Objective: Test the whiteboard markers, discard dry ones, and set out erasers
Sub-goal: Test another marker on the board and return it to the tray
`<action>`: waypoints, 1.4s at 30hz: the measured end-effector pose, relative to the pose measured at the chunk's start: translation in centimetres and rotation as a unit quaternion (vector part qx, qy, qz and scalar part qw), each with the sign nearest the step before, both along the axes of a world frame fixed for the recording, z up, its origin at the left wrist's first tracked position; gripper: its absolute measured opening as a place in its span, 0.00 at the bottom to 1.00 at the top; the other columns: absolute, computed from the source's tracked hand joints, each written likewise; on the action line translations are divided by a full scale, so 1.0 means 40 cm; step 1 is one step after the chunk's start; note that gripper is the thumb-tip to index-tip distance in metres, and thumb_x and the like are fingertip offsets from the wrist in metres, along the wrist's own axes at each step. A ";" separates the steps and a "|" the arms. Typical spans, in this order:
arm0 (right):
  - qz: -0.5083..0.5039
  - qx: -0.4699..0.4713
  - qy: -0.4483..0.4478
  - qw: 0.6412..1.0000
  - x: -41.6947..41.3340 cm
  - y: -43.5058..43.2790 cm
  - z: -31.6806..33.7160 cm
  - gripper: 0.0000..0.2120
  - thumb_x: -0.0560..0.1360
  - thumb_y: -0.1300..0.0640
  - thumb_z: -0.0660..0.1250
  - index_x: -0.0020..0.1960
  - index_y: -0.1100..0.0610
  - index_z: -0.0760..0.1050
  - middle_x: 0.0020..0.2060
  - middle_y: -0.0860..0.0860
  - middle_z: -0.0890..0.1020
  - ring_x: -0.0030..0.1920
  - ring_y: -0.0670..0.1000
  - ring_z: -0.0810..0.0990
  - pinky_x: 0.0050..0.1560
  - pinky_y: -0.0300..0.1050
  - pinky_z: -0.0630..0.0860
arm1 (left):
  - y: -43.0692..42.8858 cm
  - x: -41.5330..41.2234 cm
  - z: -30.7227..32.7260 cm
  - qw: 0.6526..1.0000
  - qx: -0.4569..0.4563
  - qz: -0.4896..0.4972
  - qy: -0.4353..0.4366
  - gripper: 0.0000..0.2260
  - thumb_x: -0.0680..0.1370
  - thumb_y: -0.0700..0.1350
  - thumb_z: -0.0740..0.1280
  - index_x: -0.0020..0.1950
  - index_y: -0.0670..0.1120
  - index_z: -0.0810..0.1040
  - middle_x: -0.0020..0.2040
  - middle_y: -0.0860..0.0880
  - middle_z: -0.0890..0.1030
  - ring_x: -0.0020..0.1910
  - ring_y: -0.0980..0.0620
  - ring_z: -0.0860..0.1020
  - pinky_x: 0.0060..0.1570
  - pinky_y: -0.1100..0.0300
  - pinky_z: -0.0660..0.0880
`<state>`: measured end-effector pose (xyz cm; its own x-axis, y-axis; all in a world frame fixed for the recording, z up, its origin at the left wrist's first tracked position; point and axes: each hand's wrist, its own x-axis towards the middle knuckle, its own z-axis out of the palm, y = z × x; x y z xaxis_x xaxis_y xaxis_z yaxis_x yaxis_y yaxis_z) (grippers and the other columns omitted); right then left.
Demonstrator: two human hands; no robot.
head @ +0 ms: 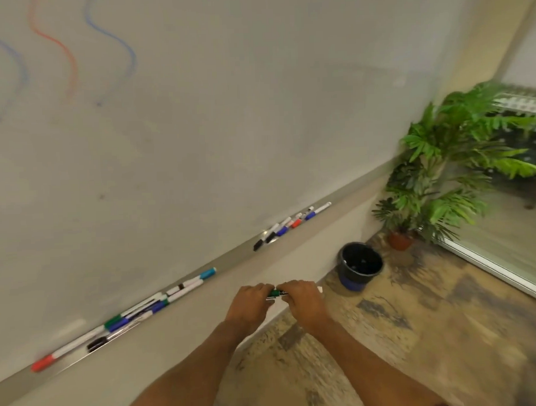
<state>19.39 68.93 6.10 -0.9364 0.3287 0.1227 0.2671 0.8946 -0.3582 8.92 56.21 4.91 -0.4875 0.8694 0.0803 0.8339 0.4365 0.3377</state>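
Both my hands grip one green marker (276,293) in front of the whiteboard tray (232,264); my left hand (249,303) holds its left end and my right hand (303,301) its right part, whose white tip shows past the fingers. Several markers (137,313) lie in a row on the tray's left stretch, from a red-capped one to a light-blue-capped one. A second cluster of markers (291,223) lies further right on the tray. The whiteboard (227,113) carries blue and red wavy test lines at top left. No eraser is in view.
A dark round bin (360,265) stands on the patterned floor below the tray's right end. A potted green plant (442,172) fills the corner beside it. A glass door or window frame (491,271) runs along the right.
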 end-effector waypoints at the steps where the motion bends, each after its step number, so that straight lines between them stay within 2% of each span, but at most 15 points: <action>1: -0.022 0.009 0.000 1.000 0.023 0.022 -0.012 0.13 0.79 0.56 0.61 0.63 0.52 0.76 0.58 0.49 0.80 0.56 0.51 0.77 0.59 0.44 0.67 | 0.033 0.018 -0.010 1.000 -0.018 -0.006 -0.012 0.19 0.82 0.51 0.61 0.72 0.50 0.68 0.67 0.51 0.75 0.62 0.51 0.74 0.64 0.59 0.65; 4: -0.098 0.027 0.007 0.995 0.083 0.082 -0.041 0.13 0.78 0.56 0.63 0.61 0.48 0.77 0.56 0.46 0.81 0.56 0.49 0.76 0.61 0.44 0.65 | 0.117 0.059 -0.036 0.996 -0.079 -0.018 -0.028 0.29 0.81 0.57 0.60 0.79 0.49 0.55 0.76 0.51 0.64 0.74 0.51 0.63 0.74 0.55 0.54; 8: -0.163 0.040 -0.010 0.986 0.128 0.178 -0.047 0.16 0.75 0.58 0.68 0.60 0.46 0.77 0.52 0.44 0.82 0.53 0.48 0.76 0.60 0.44 0.66 | 0.240 0.082 -0.061 0.992 -0.123 -0.033 -0.023 0.34 0.80 0.62 0.57 0.80 0.49 0.48 0.79 0.50 0.55 0.78 0.50 0.53 0.76 0.49 0.45; 12: -0.200 0.058 -0.020 0.978 0.141 0.297 -0.057 0.19 0.74 0.62 0.67 0.61 0.47 0.77 0.51 0.46 0.83 0.49 0.49 0.77 0.56 0.42 0.67 | 0.389 0.080 -0.066 0.989 -0.132 -0.067 -0.022 0.35 0.79 0.65 0.57 0.79 0.50 0.49 0.79 0.50 0.55 0.78 0.49 0.52 0.76 0.46 0.44; 16: -0.235 0.042 -0.001 0.971 0.131 0.410 -0.059 0.19 0.73 0.66 0.66 0.60 0.51 0.78 0.54 0.49 0.82 0.53 0.52 0.78 0.61 0.45 0.68 | 0.557 0.051 -0.069 0.987 -0.124 -0.104 -0.017 0.35 0.78 0.64 0.59 0.79 0.50 0.51 0.79 0.50 0.56 0.78 0.49 0.53 0.76 0.45 0.46; 21: -0.269 0.005 -0.009 0.963 0.103 0.572 -0.078 0.20 0.73 0.65 0.65 0.62 0.50 0.78 0.55 0.49 0.82 0.54 0.54 0.79 0.52 0.46 0.73 | 0.742 -0.004 -0.075 0.979 -0.129 -0.160 -0.011 0.35 0.79 0.62 0.59 0.79 0.49 0.50 0.79 0.49 0.54 0.78 0.49 0.53 0.76 0.46 0.46; 25: -0.314 -0.029 -0.016 0.949 0.080 0.690 -0.077 0.20 0.75 0.64 0.63 0.64 0.49 0.75 0.57 0.49 0.81 0.57 0.51 0.77 0.52 0.43 0.71 | 0.875 -0.055 -0.083 0.973 -0.113 -0.199 0.013 0.35 0.79 0.62 0.60 0.79 0.48 0.51 0.79 0.49 0.56 0.77 0.49 0.54 0.75 0.47 0.50; 29: -0.332 -0.032 -0.029 0.942 0.056 0.790 -0.073 0.18 0.76 0.64 0.62 0.62 0.49 0.77 0.52 0.49 0.82 0.52 0.51 0.76 0.43 0.40 0.66 | 0.992 -0.083 -0.099 0.970 -0.107 -0.220 0.011 0.35 0.78 0.62 0.61 0.79 0.49 0.53 0.78 0.49 0.58 0.77 0.50 0.56 0.75 0.48 0.52; 32: -0.342 -0.042 -0.021 0.938 0.041 0.868 -0.083 0.17 0.76 0.63 0.63 0.60 0.49 0.78 0.51 0.49 0.82 0.50 0.52 0.75 0.41 0.41 0.65 | 1.076 -0.099 -0.112 0.968 -0.107 -0.228 0.010 0.34 0.79 0.62 0.61 0.79 0.48 0.53 0.78 0.50 0.58 0.77 0.49 0.56 0.74 0.48 0.52; 35: -0.349 -0.047 -0.023 0.936 0.021 0.955 -0.111 0.17 0.75 0.63 0.65 0.62 0.49 0.77 0.51 0.48 0.82 0.49 0.51 0.75 0.43 0.42 0.70 | 1.168 -0.119 -0.130 0.966 -0.113 -0.234 0.008 0.34 0.79 0.61 0.60 0.79 0.48 0.53 0.78 0.49 0.58 0.77 0.48 0.56 0.75 0.47 0.52; 37: -0.345 -0.045 -0.027 0.937 0.004 1.025 -0.134 0.16 0.75 0.62 0.65 0.61 0.49 0.77 0.51 0.48 0.83 0.49 0.50 0.76 0.50 0.45 0.73 | 1.234 -0.133 -0.145 0.966 -0.120 -0.230 0.003 0.34 0.79 0.60 0.61 0.79 0.48 0.53 0.79 0.49 0.57 0.77 0.48 0.56 0.75 0.47 0.51; 39: -0.333 -0.041 -0.033 0.941 -0.012 1.115 -0.165 0.16 0.75 0.61 0.66 0.60 0.50 0.77 0.52 0.49 0.83 0.51 0.51 0.78 0.58 0.46 0.71 | 1.309 -0.145 -0.173 0.967 -0.127 -0.221 -0.004 0.34 0.79 0.59 0.61 0.79 0.47 0.53 0.79 0.49 0.57 0.77 0.48 0.55 0.75 0.47 0.51; 42: -0.310 -0.041 -0.046 0.949 -0.034 1.224 -0.195 0.17 0.73 0.63 0.67 0.62 0.56 0.77 0.56 0.53 0.81 0.55 0.53 0.78 0.62 0.45 0.65 | 1.395 -0.159 -0.214 0.968 -0.142 -0.205 -0.027 0.34 0.79 0.58 0.63 0.79 0.47 0.53 0.79 0.49 0.57 0.77 0.48 0.55 0.76 0.47 0.50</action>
<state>18.04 117.89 -1.72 -0.5658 0.8245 -0.0001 0.7663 0.5259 -0.3690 2.56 112.00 -3.67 -0.0930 0.9741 -0.2059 0.9411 0.1536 0.3013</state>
